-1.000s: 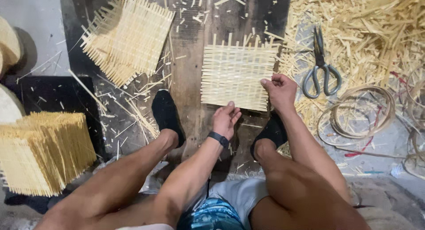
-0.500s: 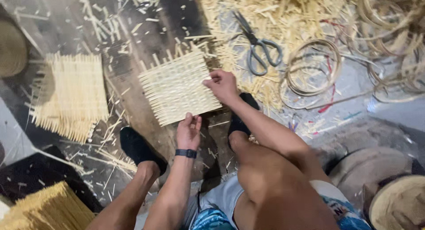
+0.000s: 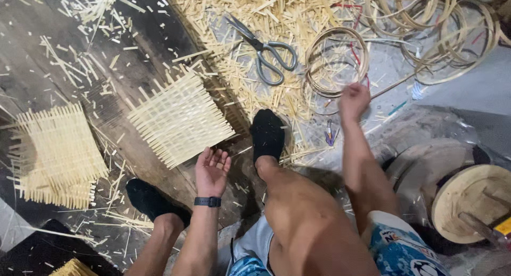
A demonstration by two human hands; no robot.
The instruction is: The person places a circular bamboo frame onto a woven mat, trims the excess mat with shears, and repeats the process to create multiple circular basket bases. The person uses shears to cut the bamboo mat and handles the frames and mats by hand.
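A square woven bamboo mat (image 3: 178, 119) lies on the dark floor in front of me, strip ends sticking out all round. My left hand (image 3: 211, 171) hovers palm-up just below its near corner, fingers apart, holding nothing. My right hand (image 3: 353, 99) has reached out to the right and sits at the edge of a coiled bamboo ring (image 3: 336, 60); its fingers are curled, and whether they grip the ring cannot be made out. Grey-handled scissors (image 3: 264, 51) lie between the mat and the ring.
A second woven mat (image 3: 56, 156) lies at the left. Loose bamboo offcuts (image 3: 255, 15) cover the floor ahead. More bamboo rings (image 3: 447, 31) pile at the top right. A round wooden stool (image 3: 471, 201) stands at the right. My black-socked feet (image 3: 268, 135) rest on the floor.
My right hand left the woven mat and moved right to the bamboo ring. My left hand turned palm-up off the mat. The camera swung right.
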